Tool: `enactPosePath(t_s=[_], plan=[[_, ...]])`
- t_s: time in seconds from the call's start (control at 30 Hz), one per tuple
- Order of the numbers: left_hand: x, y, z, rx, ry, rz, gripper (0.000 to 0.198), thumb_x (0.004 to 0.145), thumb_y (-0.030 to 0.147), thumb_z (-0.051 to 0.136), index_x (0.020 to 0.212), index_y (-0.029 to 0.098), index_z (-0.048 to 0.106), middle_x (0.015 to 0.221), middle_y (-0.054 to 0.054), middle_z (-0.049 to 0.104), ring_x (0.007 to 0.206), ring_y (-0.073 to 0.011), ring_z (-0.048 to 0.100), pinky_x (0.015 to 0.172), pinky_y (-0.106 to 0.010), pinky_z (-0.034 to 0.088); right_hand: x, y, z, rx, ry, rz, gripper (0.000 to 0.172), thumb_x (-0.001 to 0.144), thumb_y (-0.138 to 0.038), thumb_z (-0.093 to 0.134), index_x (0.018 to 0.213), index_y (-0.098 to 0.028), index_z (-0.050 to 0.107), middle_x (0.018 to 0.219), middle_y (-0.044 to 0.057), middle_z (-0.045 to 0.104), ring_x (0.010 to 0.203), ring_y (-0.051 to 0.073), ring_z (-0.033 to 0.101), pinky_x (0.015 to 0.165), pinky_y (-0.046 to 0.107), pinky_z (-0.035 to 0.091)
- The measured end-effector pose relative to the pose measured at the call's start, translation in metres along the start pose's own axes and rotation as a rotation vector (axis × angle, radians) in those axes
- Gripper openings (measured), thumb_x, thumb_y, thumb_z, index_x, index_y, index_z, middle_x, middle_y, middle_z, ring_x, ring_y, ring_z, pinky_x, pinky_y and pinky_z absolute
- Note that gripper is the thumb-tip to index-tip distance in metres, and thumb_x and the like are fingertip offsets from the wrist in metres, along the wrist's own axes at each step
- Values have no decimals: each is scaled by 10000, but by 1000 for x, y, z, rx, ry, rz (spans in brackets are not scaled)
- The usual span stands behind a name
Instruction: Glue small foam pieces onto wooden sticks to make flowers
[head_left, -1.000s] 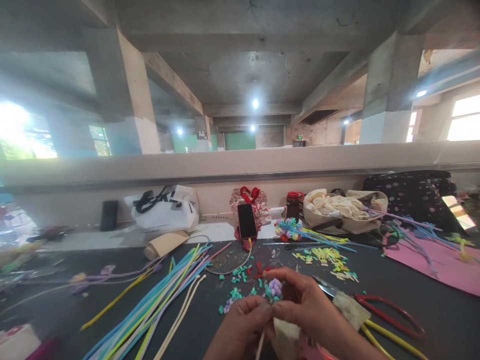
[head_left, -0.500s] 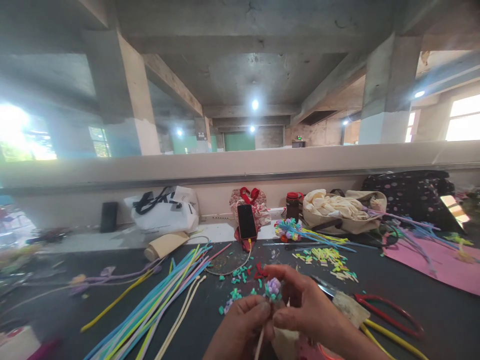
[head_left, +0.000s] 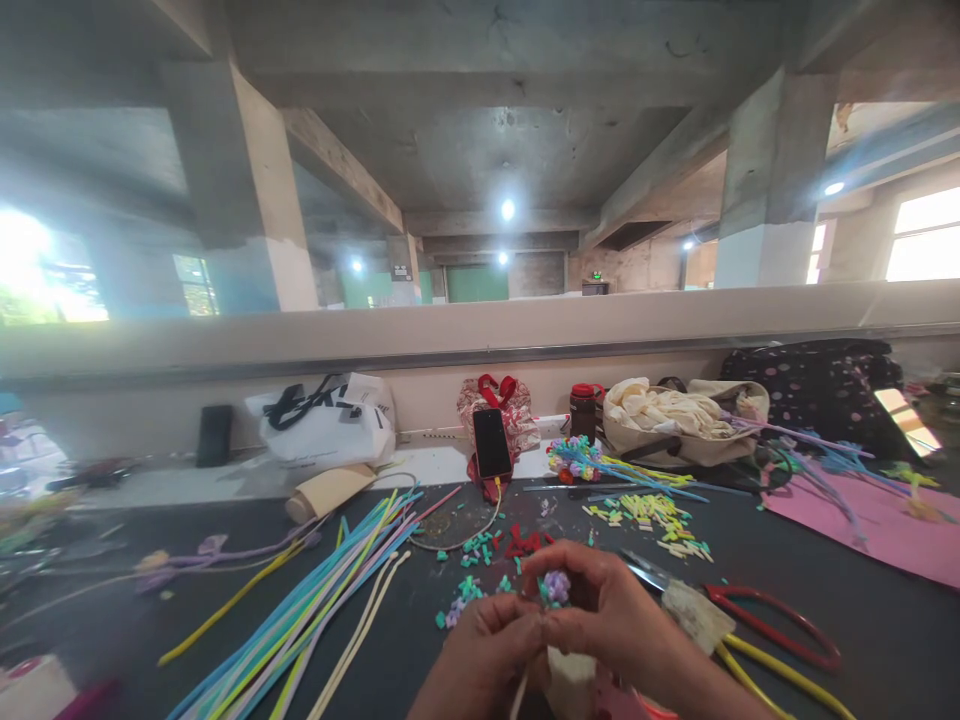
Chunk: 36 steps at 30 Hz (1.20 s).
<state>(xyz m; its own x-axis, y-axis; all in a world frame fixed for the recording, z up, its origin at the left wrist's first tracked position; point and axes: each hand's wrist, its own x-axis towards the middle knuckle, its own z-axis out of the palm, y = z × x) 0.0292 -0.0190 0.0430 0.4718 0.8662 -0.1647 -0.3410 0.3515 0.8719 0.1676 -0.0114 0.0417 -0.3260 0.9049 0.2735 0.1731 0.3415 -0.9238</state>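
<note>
At nine o'clock from the hands, coloured stems (head_left: 315, 600) fan across the counter (head_left: 187, 560). The left hand (head_left: 484, 645) pinches a pale stem (head_left: 518, 697); the purple-and-teal cluster (head_left: 556, 587) sits at one o'clock from that pinch. The right hand (head_left: 622, 615) arches around the cluster; whether it grips, I cannot tell.

Lamps (head_left: 508, 210) glow under concrete beams (head_left: 495, 88) — windows (head_left: 926, 238) blaze.
</note>
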Motion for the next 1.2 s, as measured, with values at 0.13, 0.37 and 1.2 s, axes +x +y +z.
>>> enactPosePath(t_s=[0.13,0.37,1.2], plan=[[2,-5,-4,20,-1,19,276,510,304,734,407,123,553,362,23,472,381,-67,396,453,-196,279,-1,-1,0,-43,-2,1,323,602,-182,638,924,-210,629,695,-38,547,547,85,416,488,179,332],[0,-7,-12,-46,95,41,290,557,309,719,459,135,508,414,45,459,382,-40,379,414,-157,276,-2,-21,-37,-36,254,17,138,717,-266,533,799,-162,572,596,-43,526,468,70,439,457,183,346],[1,-8,-18,-3,190,28,220,573,303,714,593,135,573,455,39,508,377,-17,362,388,-116,262,-84,51,-141,-1209,202,266,482,632,-140,489,1110,-196,516,1010,106,609,896,255,577,734,323,406]])
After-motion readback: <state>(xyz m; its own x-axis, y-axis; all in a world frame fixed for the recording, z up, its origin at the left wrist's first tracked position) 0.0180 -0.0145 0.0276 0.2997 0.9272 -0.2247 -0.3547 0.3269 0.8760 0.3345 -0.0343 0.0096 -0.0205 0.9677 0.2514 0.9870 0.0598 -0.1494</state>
